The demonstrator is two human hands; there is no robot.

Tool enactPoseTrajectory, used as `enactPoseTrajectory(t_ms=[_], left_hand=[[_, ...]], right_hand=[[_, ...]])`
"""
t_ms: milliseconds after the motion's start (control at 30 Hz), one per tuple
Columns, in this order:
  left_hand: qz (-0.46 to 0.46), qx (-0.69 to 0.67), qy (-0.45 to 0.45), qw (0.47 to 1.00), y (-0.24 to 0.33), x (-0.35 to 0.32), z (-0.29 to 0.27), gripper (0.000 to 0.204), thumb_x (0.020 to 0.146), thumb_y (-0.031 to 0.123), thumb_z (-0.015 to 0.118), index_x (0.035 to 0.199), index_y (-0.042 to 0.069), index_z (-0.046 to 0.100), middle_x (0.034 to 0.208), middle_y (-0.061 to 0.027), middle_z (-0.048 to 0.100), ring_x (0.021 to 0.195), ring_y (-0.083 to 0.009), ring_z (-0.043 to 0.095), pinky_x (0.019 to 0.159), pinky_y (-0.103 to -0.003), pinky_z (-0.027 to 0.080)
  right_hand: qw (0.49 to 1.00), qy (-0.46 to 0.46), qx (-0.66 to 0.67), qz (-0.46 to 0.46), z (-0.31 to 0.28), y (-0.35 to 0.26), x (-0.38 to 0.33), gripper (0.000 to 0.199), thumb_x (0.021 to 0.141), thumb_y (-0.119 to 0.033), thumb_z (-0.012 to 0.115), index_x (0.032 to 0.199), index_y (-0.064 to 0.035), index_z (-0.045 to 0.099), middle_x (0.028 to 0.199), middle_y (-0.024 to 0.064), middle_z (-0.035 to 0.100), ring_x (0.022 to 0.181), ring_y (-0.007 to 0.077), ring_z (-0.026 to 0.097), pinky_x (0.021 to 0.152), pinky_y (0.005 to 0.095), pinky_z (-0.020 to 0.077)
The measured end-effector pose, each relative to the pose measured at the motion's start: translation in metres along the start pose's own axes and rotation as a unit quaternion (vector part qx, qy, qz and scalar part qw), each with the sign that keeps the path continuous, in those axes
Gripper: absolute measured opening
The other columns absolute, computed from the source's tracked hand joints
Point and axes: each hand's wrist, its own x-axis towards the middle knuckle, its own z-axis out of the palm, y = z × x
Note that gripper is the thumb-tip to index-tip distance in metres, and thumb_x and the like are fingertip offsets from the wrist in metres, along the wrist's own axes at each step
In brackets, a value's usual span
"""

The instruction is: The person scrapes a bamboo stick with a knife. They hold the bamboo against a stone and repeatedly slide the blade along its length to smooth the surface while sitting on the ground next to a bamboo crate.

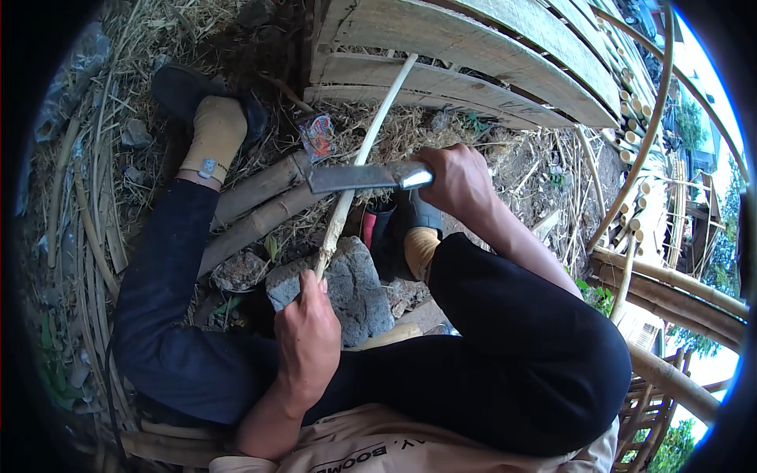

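Observation:
My left hand (309,331) grips the near end of a thin pale bamboo strip (369,138) that runs up and away toward the slatted bamboo panel. My right hand (456,183) holds a knife by its handle; its flat grey blade (359,177) lies across the strip about halfway along. The strip's lower end rests over a grey stone (359,288) between my legs. My knees in dark trousers frame the stone on both sides.
A slatted bamboo panel (473,55) lies ahead. Two thick bamboo poles (260,205) lie on the straw-covered ground at left, with a smaller rock (239,272). Long bamboo poles (670,288) and curved strips (646,134) are stacked at right. A small crumpled wrapper (318,134) lies near the panel.

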Motion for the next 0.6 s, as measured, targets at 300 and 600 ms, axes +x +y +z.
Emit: enactPoseTrajectory(t_ms=[300,600], left_hand=[[0.002,0.006,0.010,1.000,-0.007,0.000,0.002,0.027,0.102,0.011,0.054,0.125,-0.004,0.057,0.070,-0.0261,0.063,0.065,-0.0468,0.063,0.056,-0.054,0.046],[0.009,0.018,0.019,1.000,-0.011,-0.004,0.002,0.025,0.102,0.012,0.055,0.122,-0.003,0.057,0.069,-0.0256,0.063,0.065,-0.0463,0.063,0.056,-0.053,0.046]], right_hand=[[0.998,0.057,-0.032,-0.021,0.003,0.016,0.005,0.016,0.076,-0.021,0.072,0.089,-0.0114,0.075,0.068,0.0145,0.069,0.064,0.0334,0.070,0.063,0.0436,0.0563],[0.977,0.102,-0.147,0.113,-0.025,0.070,0.001,0.018,0.076,-0.013,0.069,0.092,-0.0083,0.074,0.075,0.0180,0.072,0.068,0.0342,0.072,0.067,0.0456,0.0591]])
